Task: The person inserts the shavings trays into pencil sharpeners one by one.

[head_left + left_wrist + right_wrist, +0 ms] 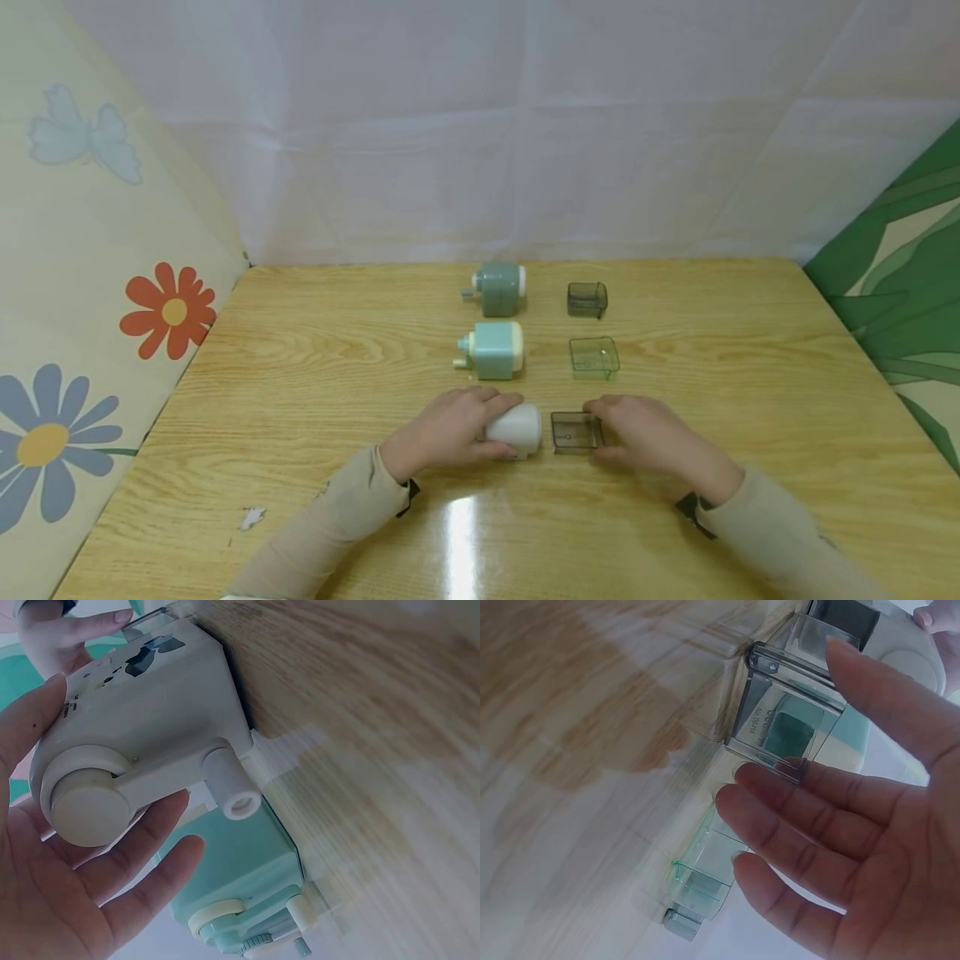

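My left hand (pixel 463 427) grips a white crank pencil sharpener (pixel 517 428) lying on its side. In the left wrist view the sharpener's crank (pixel 176 774) faces the palm; thumb and fingers stand on opposite sides of the body. Just right of it on the table is a smoky clear shavings drawer (pixel 576 433). My right hand (pixel 647 433) holds this drawer at its right end. Seen from the right wrist, the thumb is at one side edge of the drawer (pixel 787 712), the fingertips at the other.
Behind the left hand lie a mint pencil sharpener (pixel 495 351) and, farther back, a dark green one (pixel 500 289). To their right sit a clear green drawer (pixel 594 357) and a dark clear drawer (pixel 587 299). A white-draped wall (pixel 510 183) backs the wooden table (pixel 337 333).
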{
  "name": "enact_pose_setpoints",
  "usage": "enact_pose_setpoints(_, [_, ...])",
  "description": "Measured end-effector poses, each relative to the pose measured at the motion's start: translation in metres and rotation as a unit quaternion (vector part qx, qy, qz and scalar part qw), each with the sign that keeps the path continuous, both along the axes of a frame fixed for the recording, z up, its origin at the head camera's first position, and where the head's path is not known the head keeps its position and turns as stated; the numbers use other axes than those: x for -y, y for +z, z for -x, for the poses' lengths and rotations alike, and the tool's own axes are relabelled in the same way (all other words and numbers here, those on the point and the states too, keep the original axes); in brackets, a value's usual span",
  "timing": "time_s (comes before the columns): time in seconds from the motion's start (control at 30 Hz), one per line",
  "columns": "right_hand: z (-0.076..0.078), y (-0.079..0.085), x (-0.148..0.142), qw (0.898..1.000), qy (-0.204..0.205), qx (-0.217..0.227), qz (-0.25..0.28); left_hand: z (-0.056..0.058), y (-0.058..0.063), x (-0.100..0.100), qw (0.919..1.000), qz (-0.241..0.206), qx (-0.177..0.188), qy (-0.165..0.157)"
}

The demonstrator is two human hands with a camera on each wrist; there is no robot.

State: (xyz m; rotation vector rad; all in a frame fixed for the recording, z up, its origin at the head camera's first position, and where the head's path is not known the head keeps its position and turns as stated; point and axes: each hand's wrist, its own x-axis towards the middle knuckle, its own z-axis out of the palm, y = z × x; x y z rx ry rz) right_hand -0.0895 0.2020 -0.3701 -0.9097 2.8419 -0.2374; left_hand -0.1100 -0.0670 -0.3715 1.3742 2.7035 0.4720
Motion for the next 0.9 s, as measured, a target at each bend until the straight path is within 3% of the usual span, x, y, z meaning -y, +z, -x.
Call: enact_pose_setpoints(0.9, [0.0040,0.0010,0.0082,1.000,0.025,-0.007,-0.009,0.0014,-0.0012,-0.0003,1.0000,0.003,0.001,0.003])
